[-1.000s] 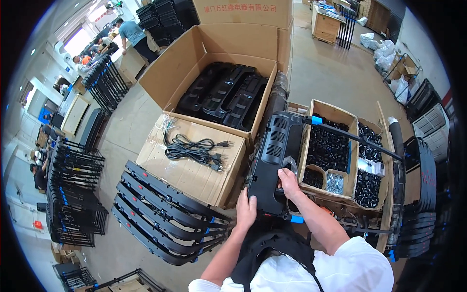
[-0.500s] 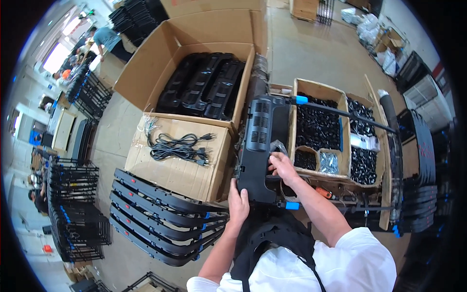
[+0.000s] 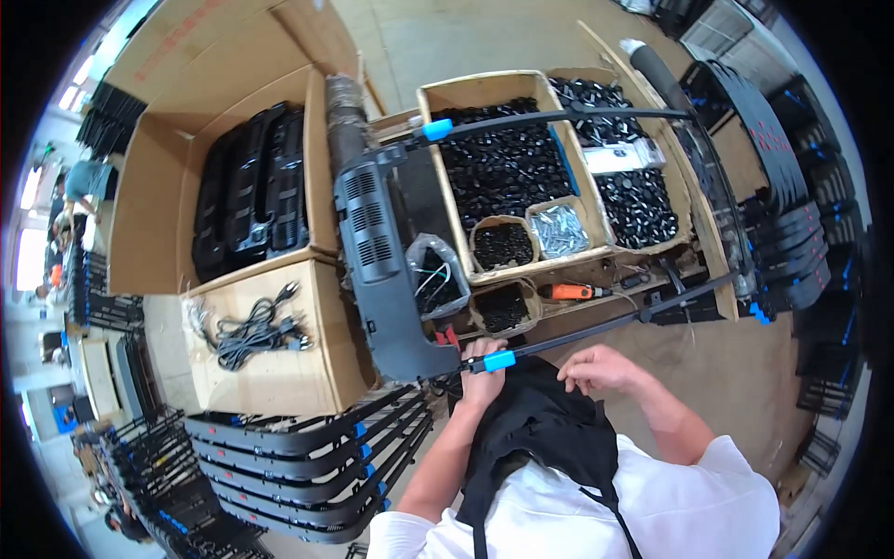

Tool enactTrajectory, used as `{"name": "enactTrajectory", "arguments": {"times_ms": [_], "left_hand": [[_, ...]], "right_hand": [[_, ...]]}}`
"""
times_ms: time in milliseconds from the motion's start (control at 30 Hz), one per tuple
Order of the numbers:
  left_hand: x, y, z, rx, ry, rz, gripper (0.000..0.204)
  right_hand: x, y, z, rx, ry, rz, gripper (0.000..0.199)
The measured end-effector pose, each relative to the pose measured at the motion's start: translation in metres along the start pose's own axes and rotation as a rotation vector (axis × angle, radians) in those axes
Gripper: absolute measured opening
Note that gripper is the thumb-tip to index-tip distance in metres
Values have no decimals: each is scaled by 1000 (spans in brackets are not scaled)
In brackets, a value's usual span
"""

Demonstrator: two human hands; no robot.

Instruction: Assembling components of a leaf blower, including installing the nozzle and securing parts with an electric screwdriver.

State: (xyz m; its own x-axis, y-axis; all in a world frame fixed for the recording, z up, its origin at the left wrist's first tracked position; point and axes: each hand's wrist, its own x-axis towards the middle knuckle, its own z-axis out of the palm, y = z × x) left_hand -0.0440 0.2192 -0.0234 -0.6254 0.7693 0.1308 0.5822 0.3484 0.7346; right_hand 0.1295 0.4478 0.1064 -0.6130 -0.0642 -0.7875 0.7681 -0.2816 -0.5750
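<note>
In front of me lies a black U-shaped frame of tubes (image 3: 596, 329) with a vented black plastic cover (image 3: 380, 265) across its left end. Blue sleeves sit at its joints, the near one (image 3: 500, 361) at the cover's lower corner. My left hand (image 3: 482, 366) is closed around the tube there, its fingers partly hidden by the sleeve. To the right, just on my side of the near tube, my right hand (image 3: 596, 369) hovers over my black apron (image 3: 549, 410) with curled fingers. Whether anything small sits in its fingertips cannot be made out.
Boxes of black plastic parts (image 3: 498, 163), a small box of silver screws (image 3: 559, 230) and an orange-handled tool (image 3: 573, 292) lie beneath the frame. On the left are an open carton (image 3: 149, 205) of black covers, a bundle of power cords (image 3: 256, 333) and stacked curved black frames (image 3: 279, 470).
My view has swung to the right. My left hand has gone from the cover's side to the tube by the near blue sleeve. My right hand has drawn back from the cover's inner edge.
</note>
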Motion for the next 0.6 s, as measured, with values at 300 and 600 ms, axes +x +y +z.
{"name": "enactTrajectory", "arguments": {"times_ms": [300,600], "left_hand": [[94,-56,72,230,-253,-216,47],[110,-34,82,319,-644,-375,51]], "right_hand": [[89,81,-24,97,341,148,30],[195,91,-69,784,649,-89,41]]}}
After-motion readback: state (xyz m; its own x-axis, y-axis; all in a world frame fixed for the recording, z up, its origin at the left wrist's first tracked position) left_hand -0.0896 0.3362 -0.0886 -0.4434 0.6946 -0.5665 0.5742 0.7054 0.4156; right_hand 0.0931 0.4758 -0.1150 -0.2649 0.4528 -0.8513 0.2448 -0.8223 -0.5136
